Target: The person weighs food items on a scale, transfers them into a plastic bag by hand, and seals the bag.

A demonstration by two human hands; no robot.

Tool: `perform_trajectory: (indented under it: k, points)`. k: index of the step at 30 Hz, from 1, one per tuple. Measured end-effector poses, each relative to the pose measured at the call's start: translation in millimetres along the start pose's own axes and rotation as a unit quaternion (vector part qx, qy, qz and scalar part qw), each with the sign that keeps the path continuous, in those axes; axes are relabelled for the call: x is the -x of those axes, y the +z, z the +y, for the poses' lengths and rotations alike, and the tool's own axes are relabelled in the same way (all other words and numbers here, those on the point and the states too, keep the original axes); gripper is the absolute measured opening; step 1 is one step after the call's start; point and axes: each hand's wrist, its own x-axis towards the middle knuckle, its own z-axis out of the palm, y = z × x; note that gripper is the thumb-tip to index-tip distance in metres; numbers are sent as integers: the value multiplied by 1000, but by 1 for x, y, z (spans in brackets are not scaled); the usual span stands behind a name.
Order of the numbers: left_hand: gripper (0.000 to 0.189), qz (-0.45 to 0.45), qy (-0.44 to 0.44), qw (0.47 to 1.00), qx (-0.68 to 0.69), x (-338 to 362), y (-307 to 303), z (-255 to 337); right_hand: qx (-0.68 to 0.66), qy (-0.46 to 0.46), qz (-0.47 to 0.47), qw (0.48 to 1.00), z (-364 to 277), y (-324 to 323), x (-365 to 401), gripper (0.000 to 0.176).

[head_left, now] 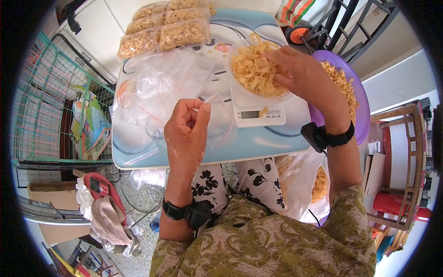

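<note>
Beyond the shirt [277,240], left hand [187,129] pinches a bag [219,119]; half-curled right hand [307,74], hold unclear, meets flakes [251,74], presumably for weighing, by table's [297,120] right edge.

A person seen from above works with two bare hands over a blue-and-white desk [272,143]. The left hand [187,127], curled with thumb against fingers, pinches a clear bag [221,117] hanging just to its right. More clear bags [157,87] lie loosely beyond and left of that hand; filled packs [184,34] sit farther beyond it. The right hand [297,69] dips its fingers among yellowish strips [254,71] in a bowl [229,69]. Beneath this bowl, nearer the body than the right hand's fingers, shows a white scale [277,121]. A purple basin [364,101] holding similar pieces stands just right of the right hand.
</note>
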Motion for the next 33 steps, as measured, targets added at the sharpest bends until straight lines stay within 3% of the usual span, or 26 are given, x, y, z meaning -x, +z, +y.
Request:
perform_trajectory:
  k: [7,15,19,21,25,27,31,33]
  points:
    - [19,2,13,1000,12,-1,1,-4,-111,-47,95,988,14,2,-4,28]
    - [18,-1,12,1000,0,2,1,4,-174,96,203,959,8,-6,-7,20]
    - [18,-3,12,1000,2,1,1,3,-278,137,187,932,4,-16,-8,21]
    - [18,-2,17,1000,-1,1,1,1,-344,157,127,917,6,-17,-7,26]
    - [17,-1,6,1000,24,1,1,-2,-325,197,99,920,-1,-13,-6,26]
    - [17,-2,1,1000,12,1,0,2,-148,76,207,964,2,-5,-8,26]
    - [18,-5,6,1000,25,0,2,-2,-107,48,207,971,3,8,-15,26]
    - [15,-5,4,1000,26,0,2,-5,-112,93,130,981,-3,9,-15,27]
